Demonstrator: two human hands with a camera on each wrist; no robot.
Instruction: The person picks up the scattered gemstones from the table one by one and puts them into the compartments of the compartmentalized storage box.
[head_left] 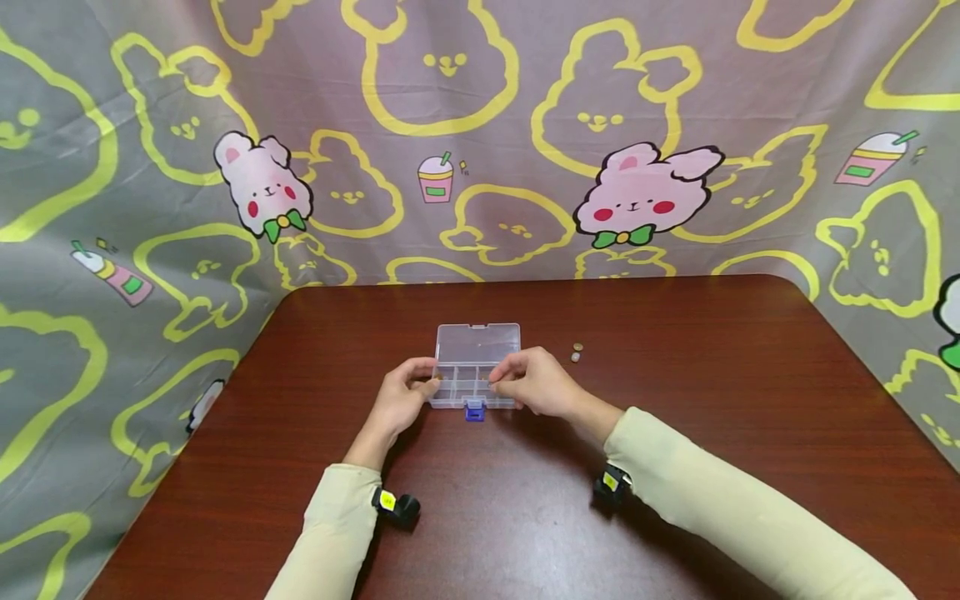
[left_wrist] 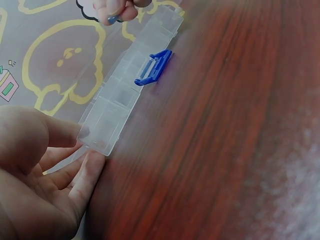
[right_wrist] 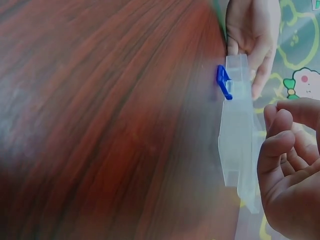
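A clear plastic compartment box [head_left: 467, 400] with a blue latch [head_left: 475, 412] sits on the table, its lid [head_left: 477, 343] raised at the back. My left hand [head_left: 401, 398] grips the box's left end between thumb and fingers. Over the right compartments is my right hand [head_left: 536, 383], thumb and fingertips drawn together. In the left wrist view those fingertips pinch a small bluish-grey piece [left_wrist: 113, 20], too small to identify. In the right wrist view the right hand [right_wrist: 292, 165] hovers beside the box, and the piece is hidden.
Two small round pieces, one brownish [head_left: 577, 347] and one pale [head_left: 575, 357], lie on the dark wooden table [head_left: 675, 350] right of the box. A patterned cloth [head_left: 480, 167] hangs behind the table and along its sides. Each wrist carries a black camera.
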